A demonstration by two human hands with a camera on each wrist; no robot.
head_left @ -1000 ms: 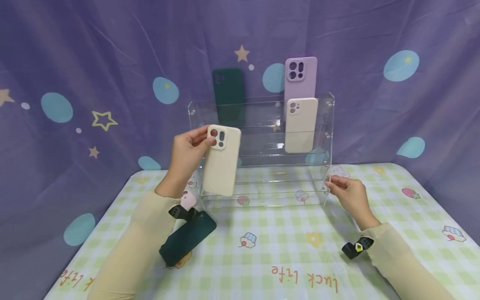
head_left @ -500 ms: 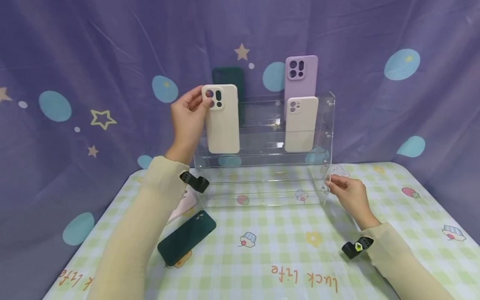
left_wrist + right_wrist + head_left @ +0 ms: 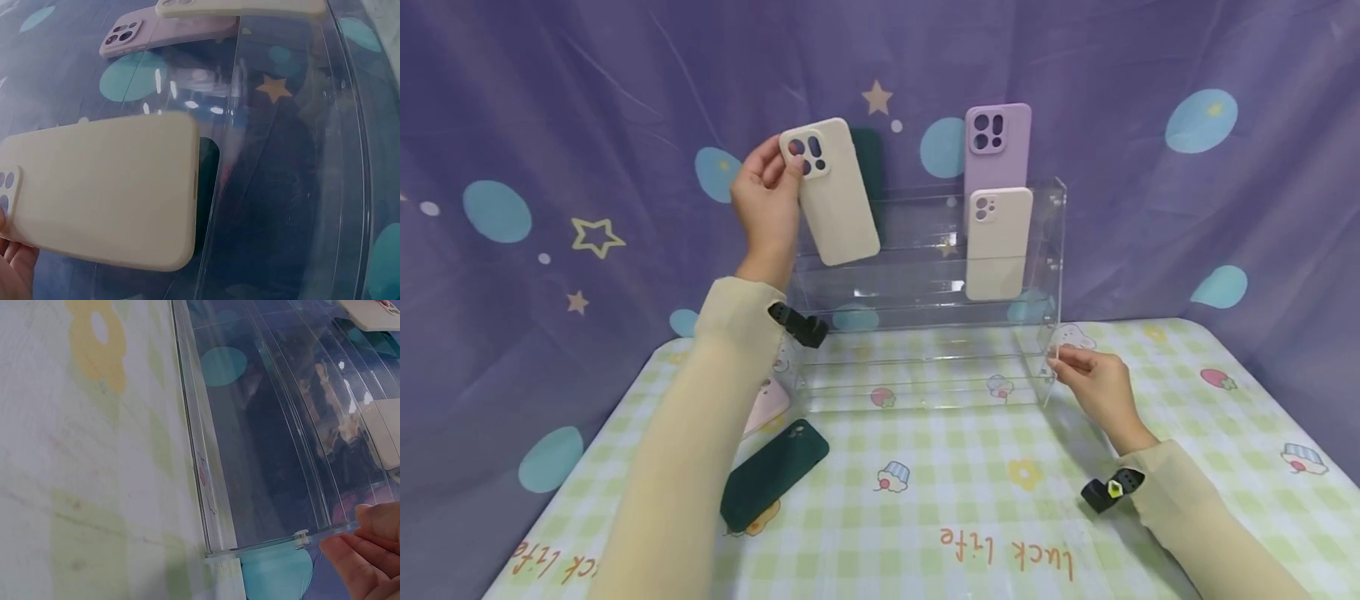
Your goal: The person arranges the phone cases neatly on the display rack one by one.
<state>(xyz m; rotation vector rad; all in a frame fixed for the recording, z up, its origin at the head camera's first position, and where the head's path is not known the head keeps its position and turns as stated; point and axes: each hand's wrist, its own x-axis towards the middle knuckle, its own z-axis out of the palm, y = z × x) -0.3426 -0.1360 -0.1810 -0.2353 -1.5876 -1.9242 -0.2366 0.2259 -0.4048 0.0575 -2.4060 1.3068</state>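
My left hand [image 3: 769, 200] pinches a cream phone case [image 3: 842, 204] by its upper left corner, thumb over the camera cutouts. The case tilts and hangs in front of a dark green phone case [image 3: 869, 175], covering most of it, on the top tier of a clear acrylic display rack [image 3: 925, 283]. In the left wrist view the held cream case [image 3: 106, 194] overlaps the green one. At the rack's right side, my right hand [image 3: 1097, 387] pinches the edge of the side panel between thumb and fingers. The right wrist view shows this hand [image 3: 369, 550] at the panel edge.
A purple phone case [image 3: 1015, 158] and a smaller white phone case [image 3: 997, 250] stand on the rack's right half. On the checked tablecloth [image 3: 925, 492], another dark green case [image 3: 775, 475] lies at front left, with a pink case [image 3: 767, 406] partly behind my left sleeve.
My left hand has raised the cream case from low in front of the rack to the top tier, tilting it on the way. The right hand keeps its place on the side panel.
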